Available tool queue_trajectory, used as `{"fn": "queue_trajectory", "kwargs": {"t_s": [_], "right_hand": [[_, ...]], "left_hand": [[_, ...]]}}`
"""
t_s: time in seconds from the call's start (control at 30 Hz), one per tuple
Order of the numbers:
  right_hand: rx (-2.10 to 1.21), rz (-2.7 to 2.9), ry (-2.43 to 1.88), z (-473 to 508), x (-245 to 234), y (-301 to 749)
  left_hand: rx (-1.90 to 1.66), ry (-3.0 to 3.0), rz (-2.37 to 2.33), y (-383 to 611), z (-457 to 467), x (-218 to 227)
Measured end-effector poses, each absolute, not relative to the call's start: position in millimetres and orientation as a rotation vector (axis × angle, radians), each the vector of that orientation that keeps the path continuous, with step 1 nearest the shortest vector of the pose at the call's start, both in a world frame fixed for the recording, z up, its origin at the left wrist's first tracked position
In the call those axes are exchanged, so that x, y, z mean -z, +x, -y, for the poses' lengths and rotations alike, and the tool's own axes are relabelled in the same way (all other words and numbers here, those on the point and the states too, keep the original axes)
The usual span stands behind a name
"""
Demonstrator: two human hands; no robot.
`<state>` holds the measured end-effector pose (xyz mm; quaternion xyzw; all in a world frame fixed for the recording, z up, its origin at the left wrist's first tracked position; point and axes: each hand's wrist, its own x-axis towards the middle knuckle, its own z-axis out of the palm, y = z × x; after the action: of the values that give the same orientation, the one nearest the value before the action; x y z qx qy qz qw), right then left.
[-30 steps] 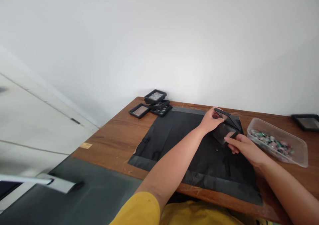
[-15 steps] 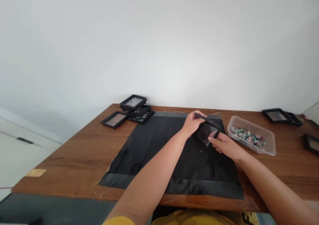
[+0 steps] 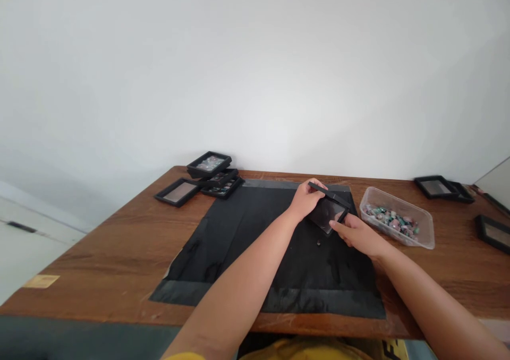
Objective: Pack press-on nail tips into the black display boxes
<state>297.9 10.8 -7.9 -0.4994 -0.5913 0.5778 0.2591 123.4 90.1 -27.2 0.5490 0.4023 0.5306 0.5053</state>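
Observation:
Both my hands hold a black display case [image 3: 324,215] with a clear window, tilted over the black mat [image 3: 255,243]. My left hand [image 3: 306,199] is closed on its upper left edge, where a black strip of the frame stands up. At the lower right corner, my right hand [image 3: 353,233] pinches the case, thumb on the window side. A tiny dark piece [image 3: 318,243] lies on the mat just below the case. To the right of my right hand, a clear plastic tub [image 3: 424,222] holds many small pink, green and grey stones [image 3: 392,220].
Stacked black cases [image 3: 209,163] with stones inside stand at the back left, beside a flat one [image 3: 178,192]. More black cases [image 3: 436,186] lie at the back right, and another [image 3: 492,232] at the right edge. A white wall [image 3: 255,83] rises behind the wooden table [image 3: 119,248].
The whole view has shifted slightly, so most things appear a little further left. Both hands keep their hold on the case, with hardly any movement.

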Motion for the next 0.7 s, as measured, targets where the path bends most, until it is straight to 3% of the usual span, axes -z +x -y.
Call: {"fn": "queue_trajectory", "kwargs": {"t_s": [0.7], "right_hand": [[-1.594,1.477,-1.547,-8,1,292]], "left_hand": [[-1.099,1.363,-0.963,131,-83,40]]}}
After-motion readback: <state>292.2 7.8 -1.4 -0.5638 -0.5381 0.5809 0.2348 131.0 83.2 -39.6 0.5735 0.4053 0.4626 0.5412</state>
